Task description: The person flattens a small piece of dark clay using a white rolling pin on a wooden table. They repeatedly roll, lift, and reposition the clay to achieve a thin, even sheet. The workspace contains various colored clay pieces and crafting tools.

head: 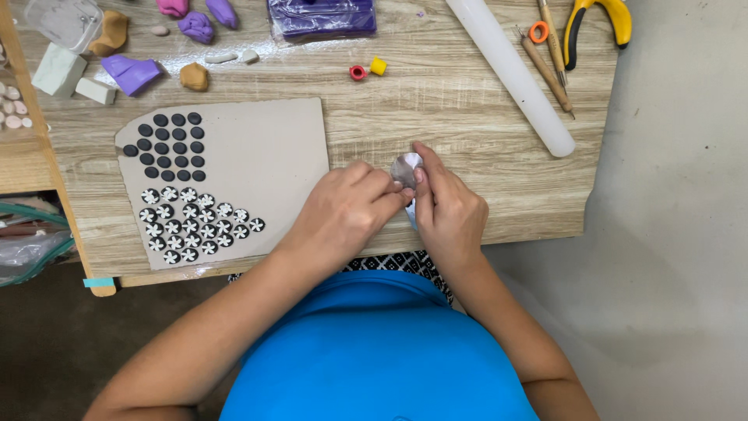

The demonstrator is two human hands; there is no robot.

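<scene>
- Head view: both hands are meeting over the near edge of the wooden table, just right of the grey work sheet.
- The left hand is curling its fingers in and pinching toward the small pale translucent piece; whether it is actually gripping the piece or only touching it, I cannot tell.
- The right hand is closing around the same piece from the right, its index finger lying along the piece's upper edge and its thumb pressing at the lower side.
- The piece is sitting between the two sets of fingertips, just above the tabletop, ahead of both palms; both hands are being held about equally near it. Its long axis cannot be made out, since the fingers are covering much of it.
- Something bluish is showing below the piece, under the right thumb; it is too hidden to tell what it is.
- On the grey sheet, plain black discs are lying in rows at the far left corner, and black discs with white flowers are lying nearer, well apart from the hands.
- Farther off, a white roller is lying diagonally, with purple clay lumps, a purple clay block and yellow-handled pliers along the far edge.
- A grey floor is showing to the right of the table.
</scene>
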